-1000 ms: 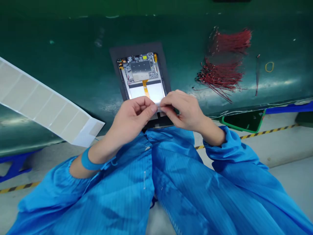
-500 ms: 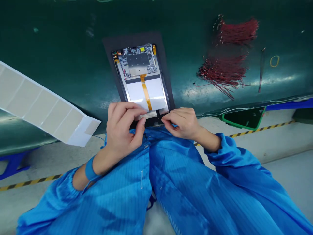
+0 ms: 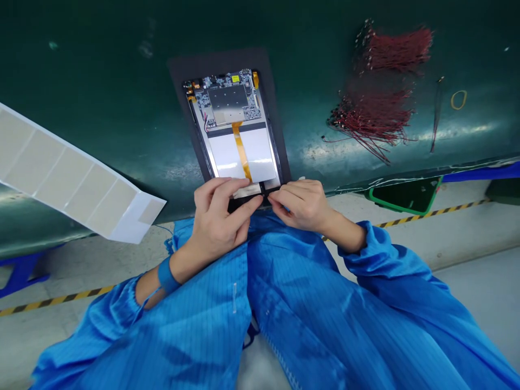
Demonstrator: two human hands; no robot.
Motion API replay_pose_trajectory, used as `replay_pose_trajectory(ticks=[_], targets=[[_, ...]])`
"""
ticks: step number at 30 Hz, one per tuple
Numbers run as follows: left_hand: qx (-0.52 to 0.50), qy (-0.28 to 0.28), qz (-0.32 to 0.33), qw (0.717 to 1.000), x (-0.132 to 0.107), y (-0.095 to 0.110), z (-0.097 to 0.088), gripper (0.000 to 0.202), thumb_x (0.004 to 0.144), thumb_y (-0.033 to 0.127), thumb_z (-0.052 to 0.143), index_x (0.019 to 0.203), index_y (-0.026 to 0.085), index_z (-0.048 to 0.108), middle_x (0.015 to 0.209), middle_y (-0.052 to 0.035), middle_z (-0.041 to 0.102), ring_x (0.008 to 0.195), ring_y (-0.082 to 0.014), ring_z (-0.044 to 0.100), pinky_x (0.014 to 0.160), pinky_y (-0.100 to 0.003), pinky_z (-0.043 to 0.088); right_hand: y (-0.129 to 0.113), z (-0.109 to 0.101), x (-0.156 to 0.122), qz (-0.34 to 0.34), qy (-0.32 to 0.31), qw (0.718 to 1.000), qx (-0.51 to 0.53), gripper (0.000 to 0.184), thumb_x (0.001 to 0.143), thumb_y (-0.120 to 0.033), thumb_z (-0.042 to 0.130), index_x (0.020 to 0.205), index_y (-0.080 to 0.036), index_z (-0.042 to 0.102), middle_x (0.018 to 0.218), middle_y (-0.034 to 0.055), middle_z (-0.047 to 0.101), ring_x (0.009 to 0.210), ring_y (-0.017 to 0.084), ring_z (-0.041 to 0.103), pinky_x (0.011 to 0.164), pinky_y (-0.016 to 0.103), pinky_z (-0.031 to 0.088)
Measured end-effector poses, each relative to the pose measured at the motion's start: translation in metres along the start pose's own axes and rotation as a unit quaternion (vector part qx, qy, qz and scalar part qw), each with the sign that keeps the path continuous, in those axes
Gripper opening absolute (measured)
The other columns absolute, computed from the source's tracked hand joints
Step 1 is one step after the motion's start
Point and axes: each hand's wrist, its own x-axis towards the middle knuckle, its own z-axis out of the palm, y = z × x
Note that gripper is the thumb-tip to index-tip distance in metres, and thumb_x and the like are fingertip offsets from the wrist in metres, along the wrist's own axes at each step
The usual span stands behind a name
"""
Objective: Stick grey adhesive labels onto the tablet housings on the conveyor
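Note:
An opened tablet [image 3: 260,157] lies on a dark mat [image 3: 273,81] at the table's near edge. Its circuit board [image 3: 227,100] is at the far end, and a strip of amber tape [image 3: 240,146] runs over the pale battery [image 3: 262,154]. My left hand [image 3: 221,211] rests on the tablet's near end, fingers apart, the thumb reaching to the near edge beside the right fingertips. At the near right corner, my right hand [image 3: 303,203] has its fingers pinched together; whatever is between them is hidden.
To the left lies a white sheet of beige adhesive pieces [image 3: 73,173]. Red wire bundles [image 3: 400,49] are at the back right, with a single wire [image 3: 436,114] and a rubber band [image 3: 459,99] beside them. A green-rimmed tray [image 3: 406,196] is below the table edge.
My left hand has moved right, and its thumb has swung out to the tablet's near edge close to the right fingertips. My right hand stays pinched in nearly the same spot.

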Motion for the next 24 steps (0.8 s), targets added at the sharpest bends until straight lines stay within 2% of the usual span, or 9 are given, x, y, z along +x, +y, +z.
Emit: replay_pose_trajectory(ticks=[4, 7, 11, 14, 17, 19, 21, 23, 24], targets=[[-0.015, -0.011, -0.005, 1.000, -0.004, 0.002, 0.004, 0.041, 0.090, 0.011, 0.073, 0.124, 0.033, 0.076, 0.137, -0.0082, 0.070, 0.125, -0.0312, 0.059, 0.103, -0.048, 0.051, -0.001, 0.000, 0.002, -0.016, 0.008, 1.000, -0.024, 0.030, 0.101, -0.016, 0.059, 0.071, -0.020, 0.060, 0.063, -0.0027, 0.060, 0.059, 0.012, 0.051, 0.060, 0.030, 0.038], [-0.034, -0.010, -0.033, 0.999, -0.004, 0.004, 0.007, 0.033, 0.094, 0.016, 0.074, 0.120, 0.035, 0.077, 0.133, -0.0069, 0.073, 0.122, -0.0305, 0.061, 0.102, -0.048, 0.047, -0.001, -0.003, 0.005, -0.039, -0.006, 0.997, -0.060, 0.033, 0.103, -0.018, 0.056, 0.070, -0.021, 0.061, 0.062, -0.0029, 0.058, 0.060, 0.013, 0.049, 0.060, 0.031, 0.036], [0.020, -0.042, -0.043, 0.998, 0.000, 0.012, 0.010, 0.023, 0.096, 0.017, 0.072, 0.115, 0.030, 0.077, 0.136, -0.0082, 0.073, 0.129, -0.0317, 0.062, 0.105, -0.050, 0.045, 0.004, -0.010, 0.007, -0.053, -0.037, 0.996, -0.060, 0.029, 0.103, -0.018, 0.056, 0.075, -0.021, 0.064, 0.066, -0.0019, 0.060, 0.063, 0.015, 0.048, 0.059, 0.032, 0.035], [0.066, -0.032, 0.000, 0.997, 0.004, 0.021, 0.013, 0.023, 0.096, 0.013, 0.069, 0.113, 0.026, 0.076, 0.145, -0.0087, 0.069, 0.137, -0.0327, 0.058, 0.107, -0.051, 0.043, 0.011, -0.017, 0.008, -0.028, -0.038, 0.999, -0.016, 0.015, 0.100, -0.019, 0.058, 0.089, -0.019, 0.068, 0.075, 0.0012, 0.065, 0.068, 0.017, 0.053, 0.062, 0.032, 0.040], [0.061, -0.039, 0.014, 0.997, 0.007, 0.021, 0.007, 0.023, 0.095, 0.010, 0.066, 0.112, 0.023, 0.074, 0.152, -0.0093, 0.064, 0.142, -0.0325, 0.054, 0.110, -0.051, 0.043, 0.020, -0.018, 0.012, 0.026, 0.006, 0.999, 0.022, 0.009, 0.097, -0.018, 0.060, 0.101, -0.018, 0.068, 0.084, 0.0046, 0.068, 0.075, 0.019, 0.057, 0.066, 0.033, 0.045], [0.027, -0.049, 0.011, 0.998, 0.014, 0.008, -0.005, 0.023, 0.094, 0.009, 0.064, 0.111, 0.023, 0.073, 0.155, -0.0093, 0.061, 0.144, -0.0331, 0.051, 0.113, -0.052, 0.043, 0.026, -0.013, 0.015, 0.049, 0.049, 0.997, 0.036, 0.011, 0.096, -0.017, 0.059, 0.103, -0.020, 0.066, 0.088, 0.0057, 0.068, 0.079, 0.020, 0.059, 0.070, 0.034, 0.047], [0.025, -0.038, -0.008, 0.999, 0.028, -0.018, -0.022, 0.022, 0.092, 0.011, 0.065, 0.110, 0.023, 0.073, 0.154, -0.0096, 0.059, 0.142, -0.0335, 0.052, 0.112, -0.053, 0.044, 0.033, -0.004, 0.017, 0.055, 0.081, 0.994, 0.042, 0.014, 0.096, -0.018, 0.058, 0.107, -0.022, 0.065, 0.093, 0.0065, 0.068, 0.084, 0.022, 0.060, 0.073, 0.037, 0.048], [0.083, -0.030, -0.066, 0.994, 0.051, -0.052, -0.037, 0.021, 0.092, 0.016, 0.068, 0.111, 0.023, 0.072, 0.145, -0.0093, 0.062, 0.132, -0.0314, 0.057, 0.107, -0.052, 0.047, 0.038, 0.006, 0.017, 0.051, 0.095, 0.993, 0.040, 0.020, 0.095, -0.019, 0.057, 0.112, -0.023, 0.064, 0.097, 0.0078, 0.067, 0.088, 0.024, 0.061, 0.076, 0.040, 0.048], [0.122, -0.043, -0.117, 0.985, 0.064, -0.070, -0.042, 0.021, 0.092, 0.018, 0.070, 0.112, 0.023, 0.071, 0.136, -0.0085, 0.064, 0.124, -0.0292, 0.060, 0.102, -0.051, 0.048, 0.040, 0.010, 0.017, 0.049, 0.095, 0.994, 0.038, 0.022, 0.094, -0.019, 0.056, 0.115, -0.023, 0.064, 0.099, 0.0084, 0.066, 0.090, 0.025, 0.060, 0.077, 0.041, 0.047]])
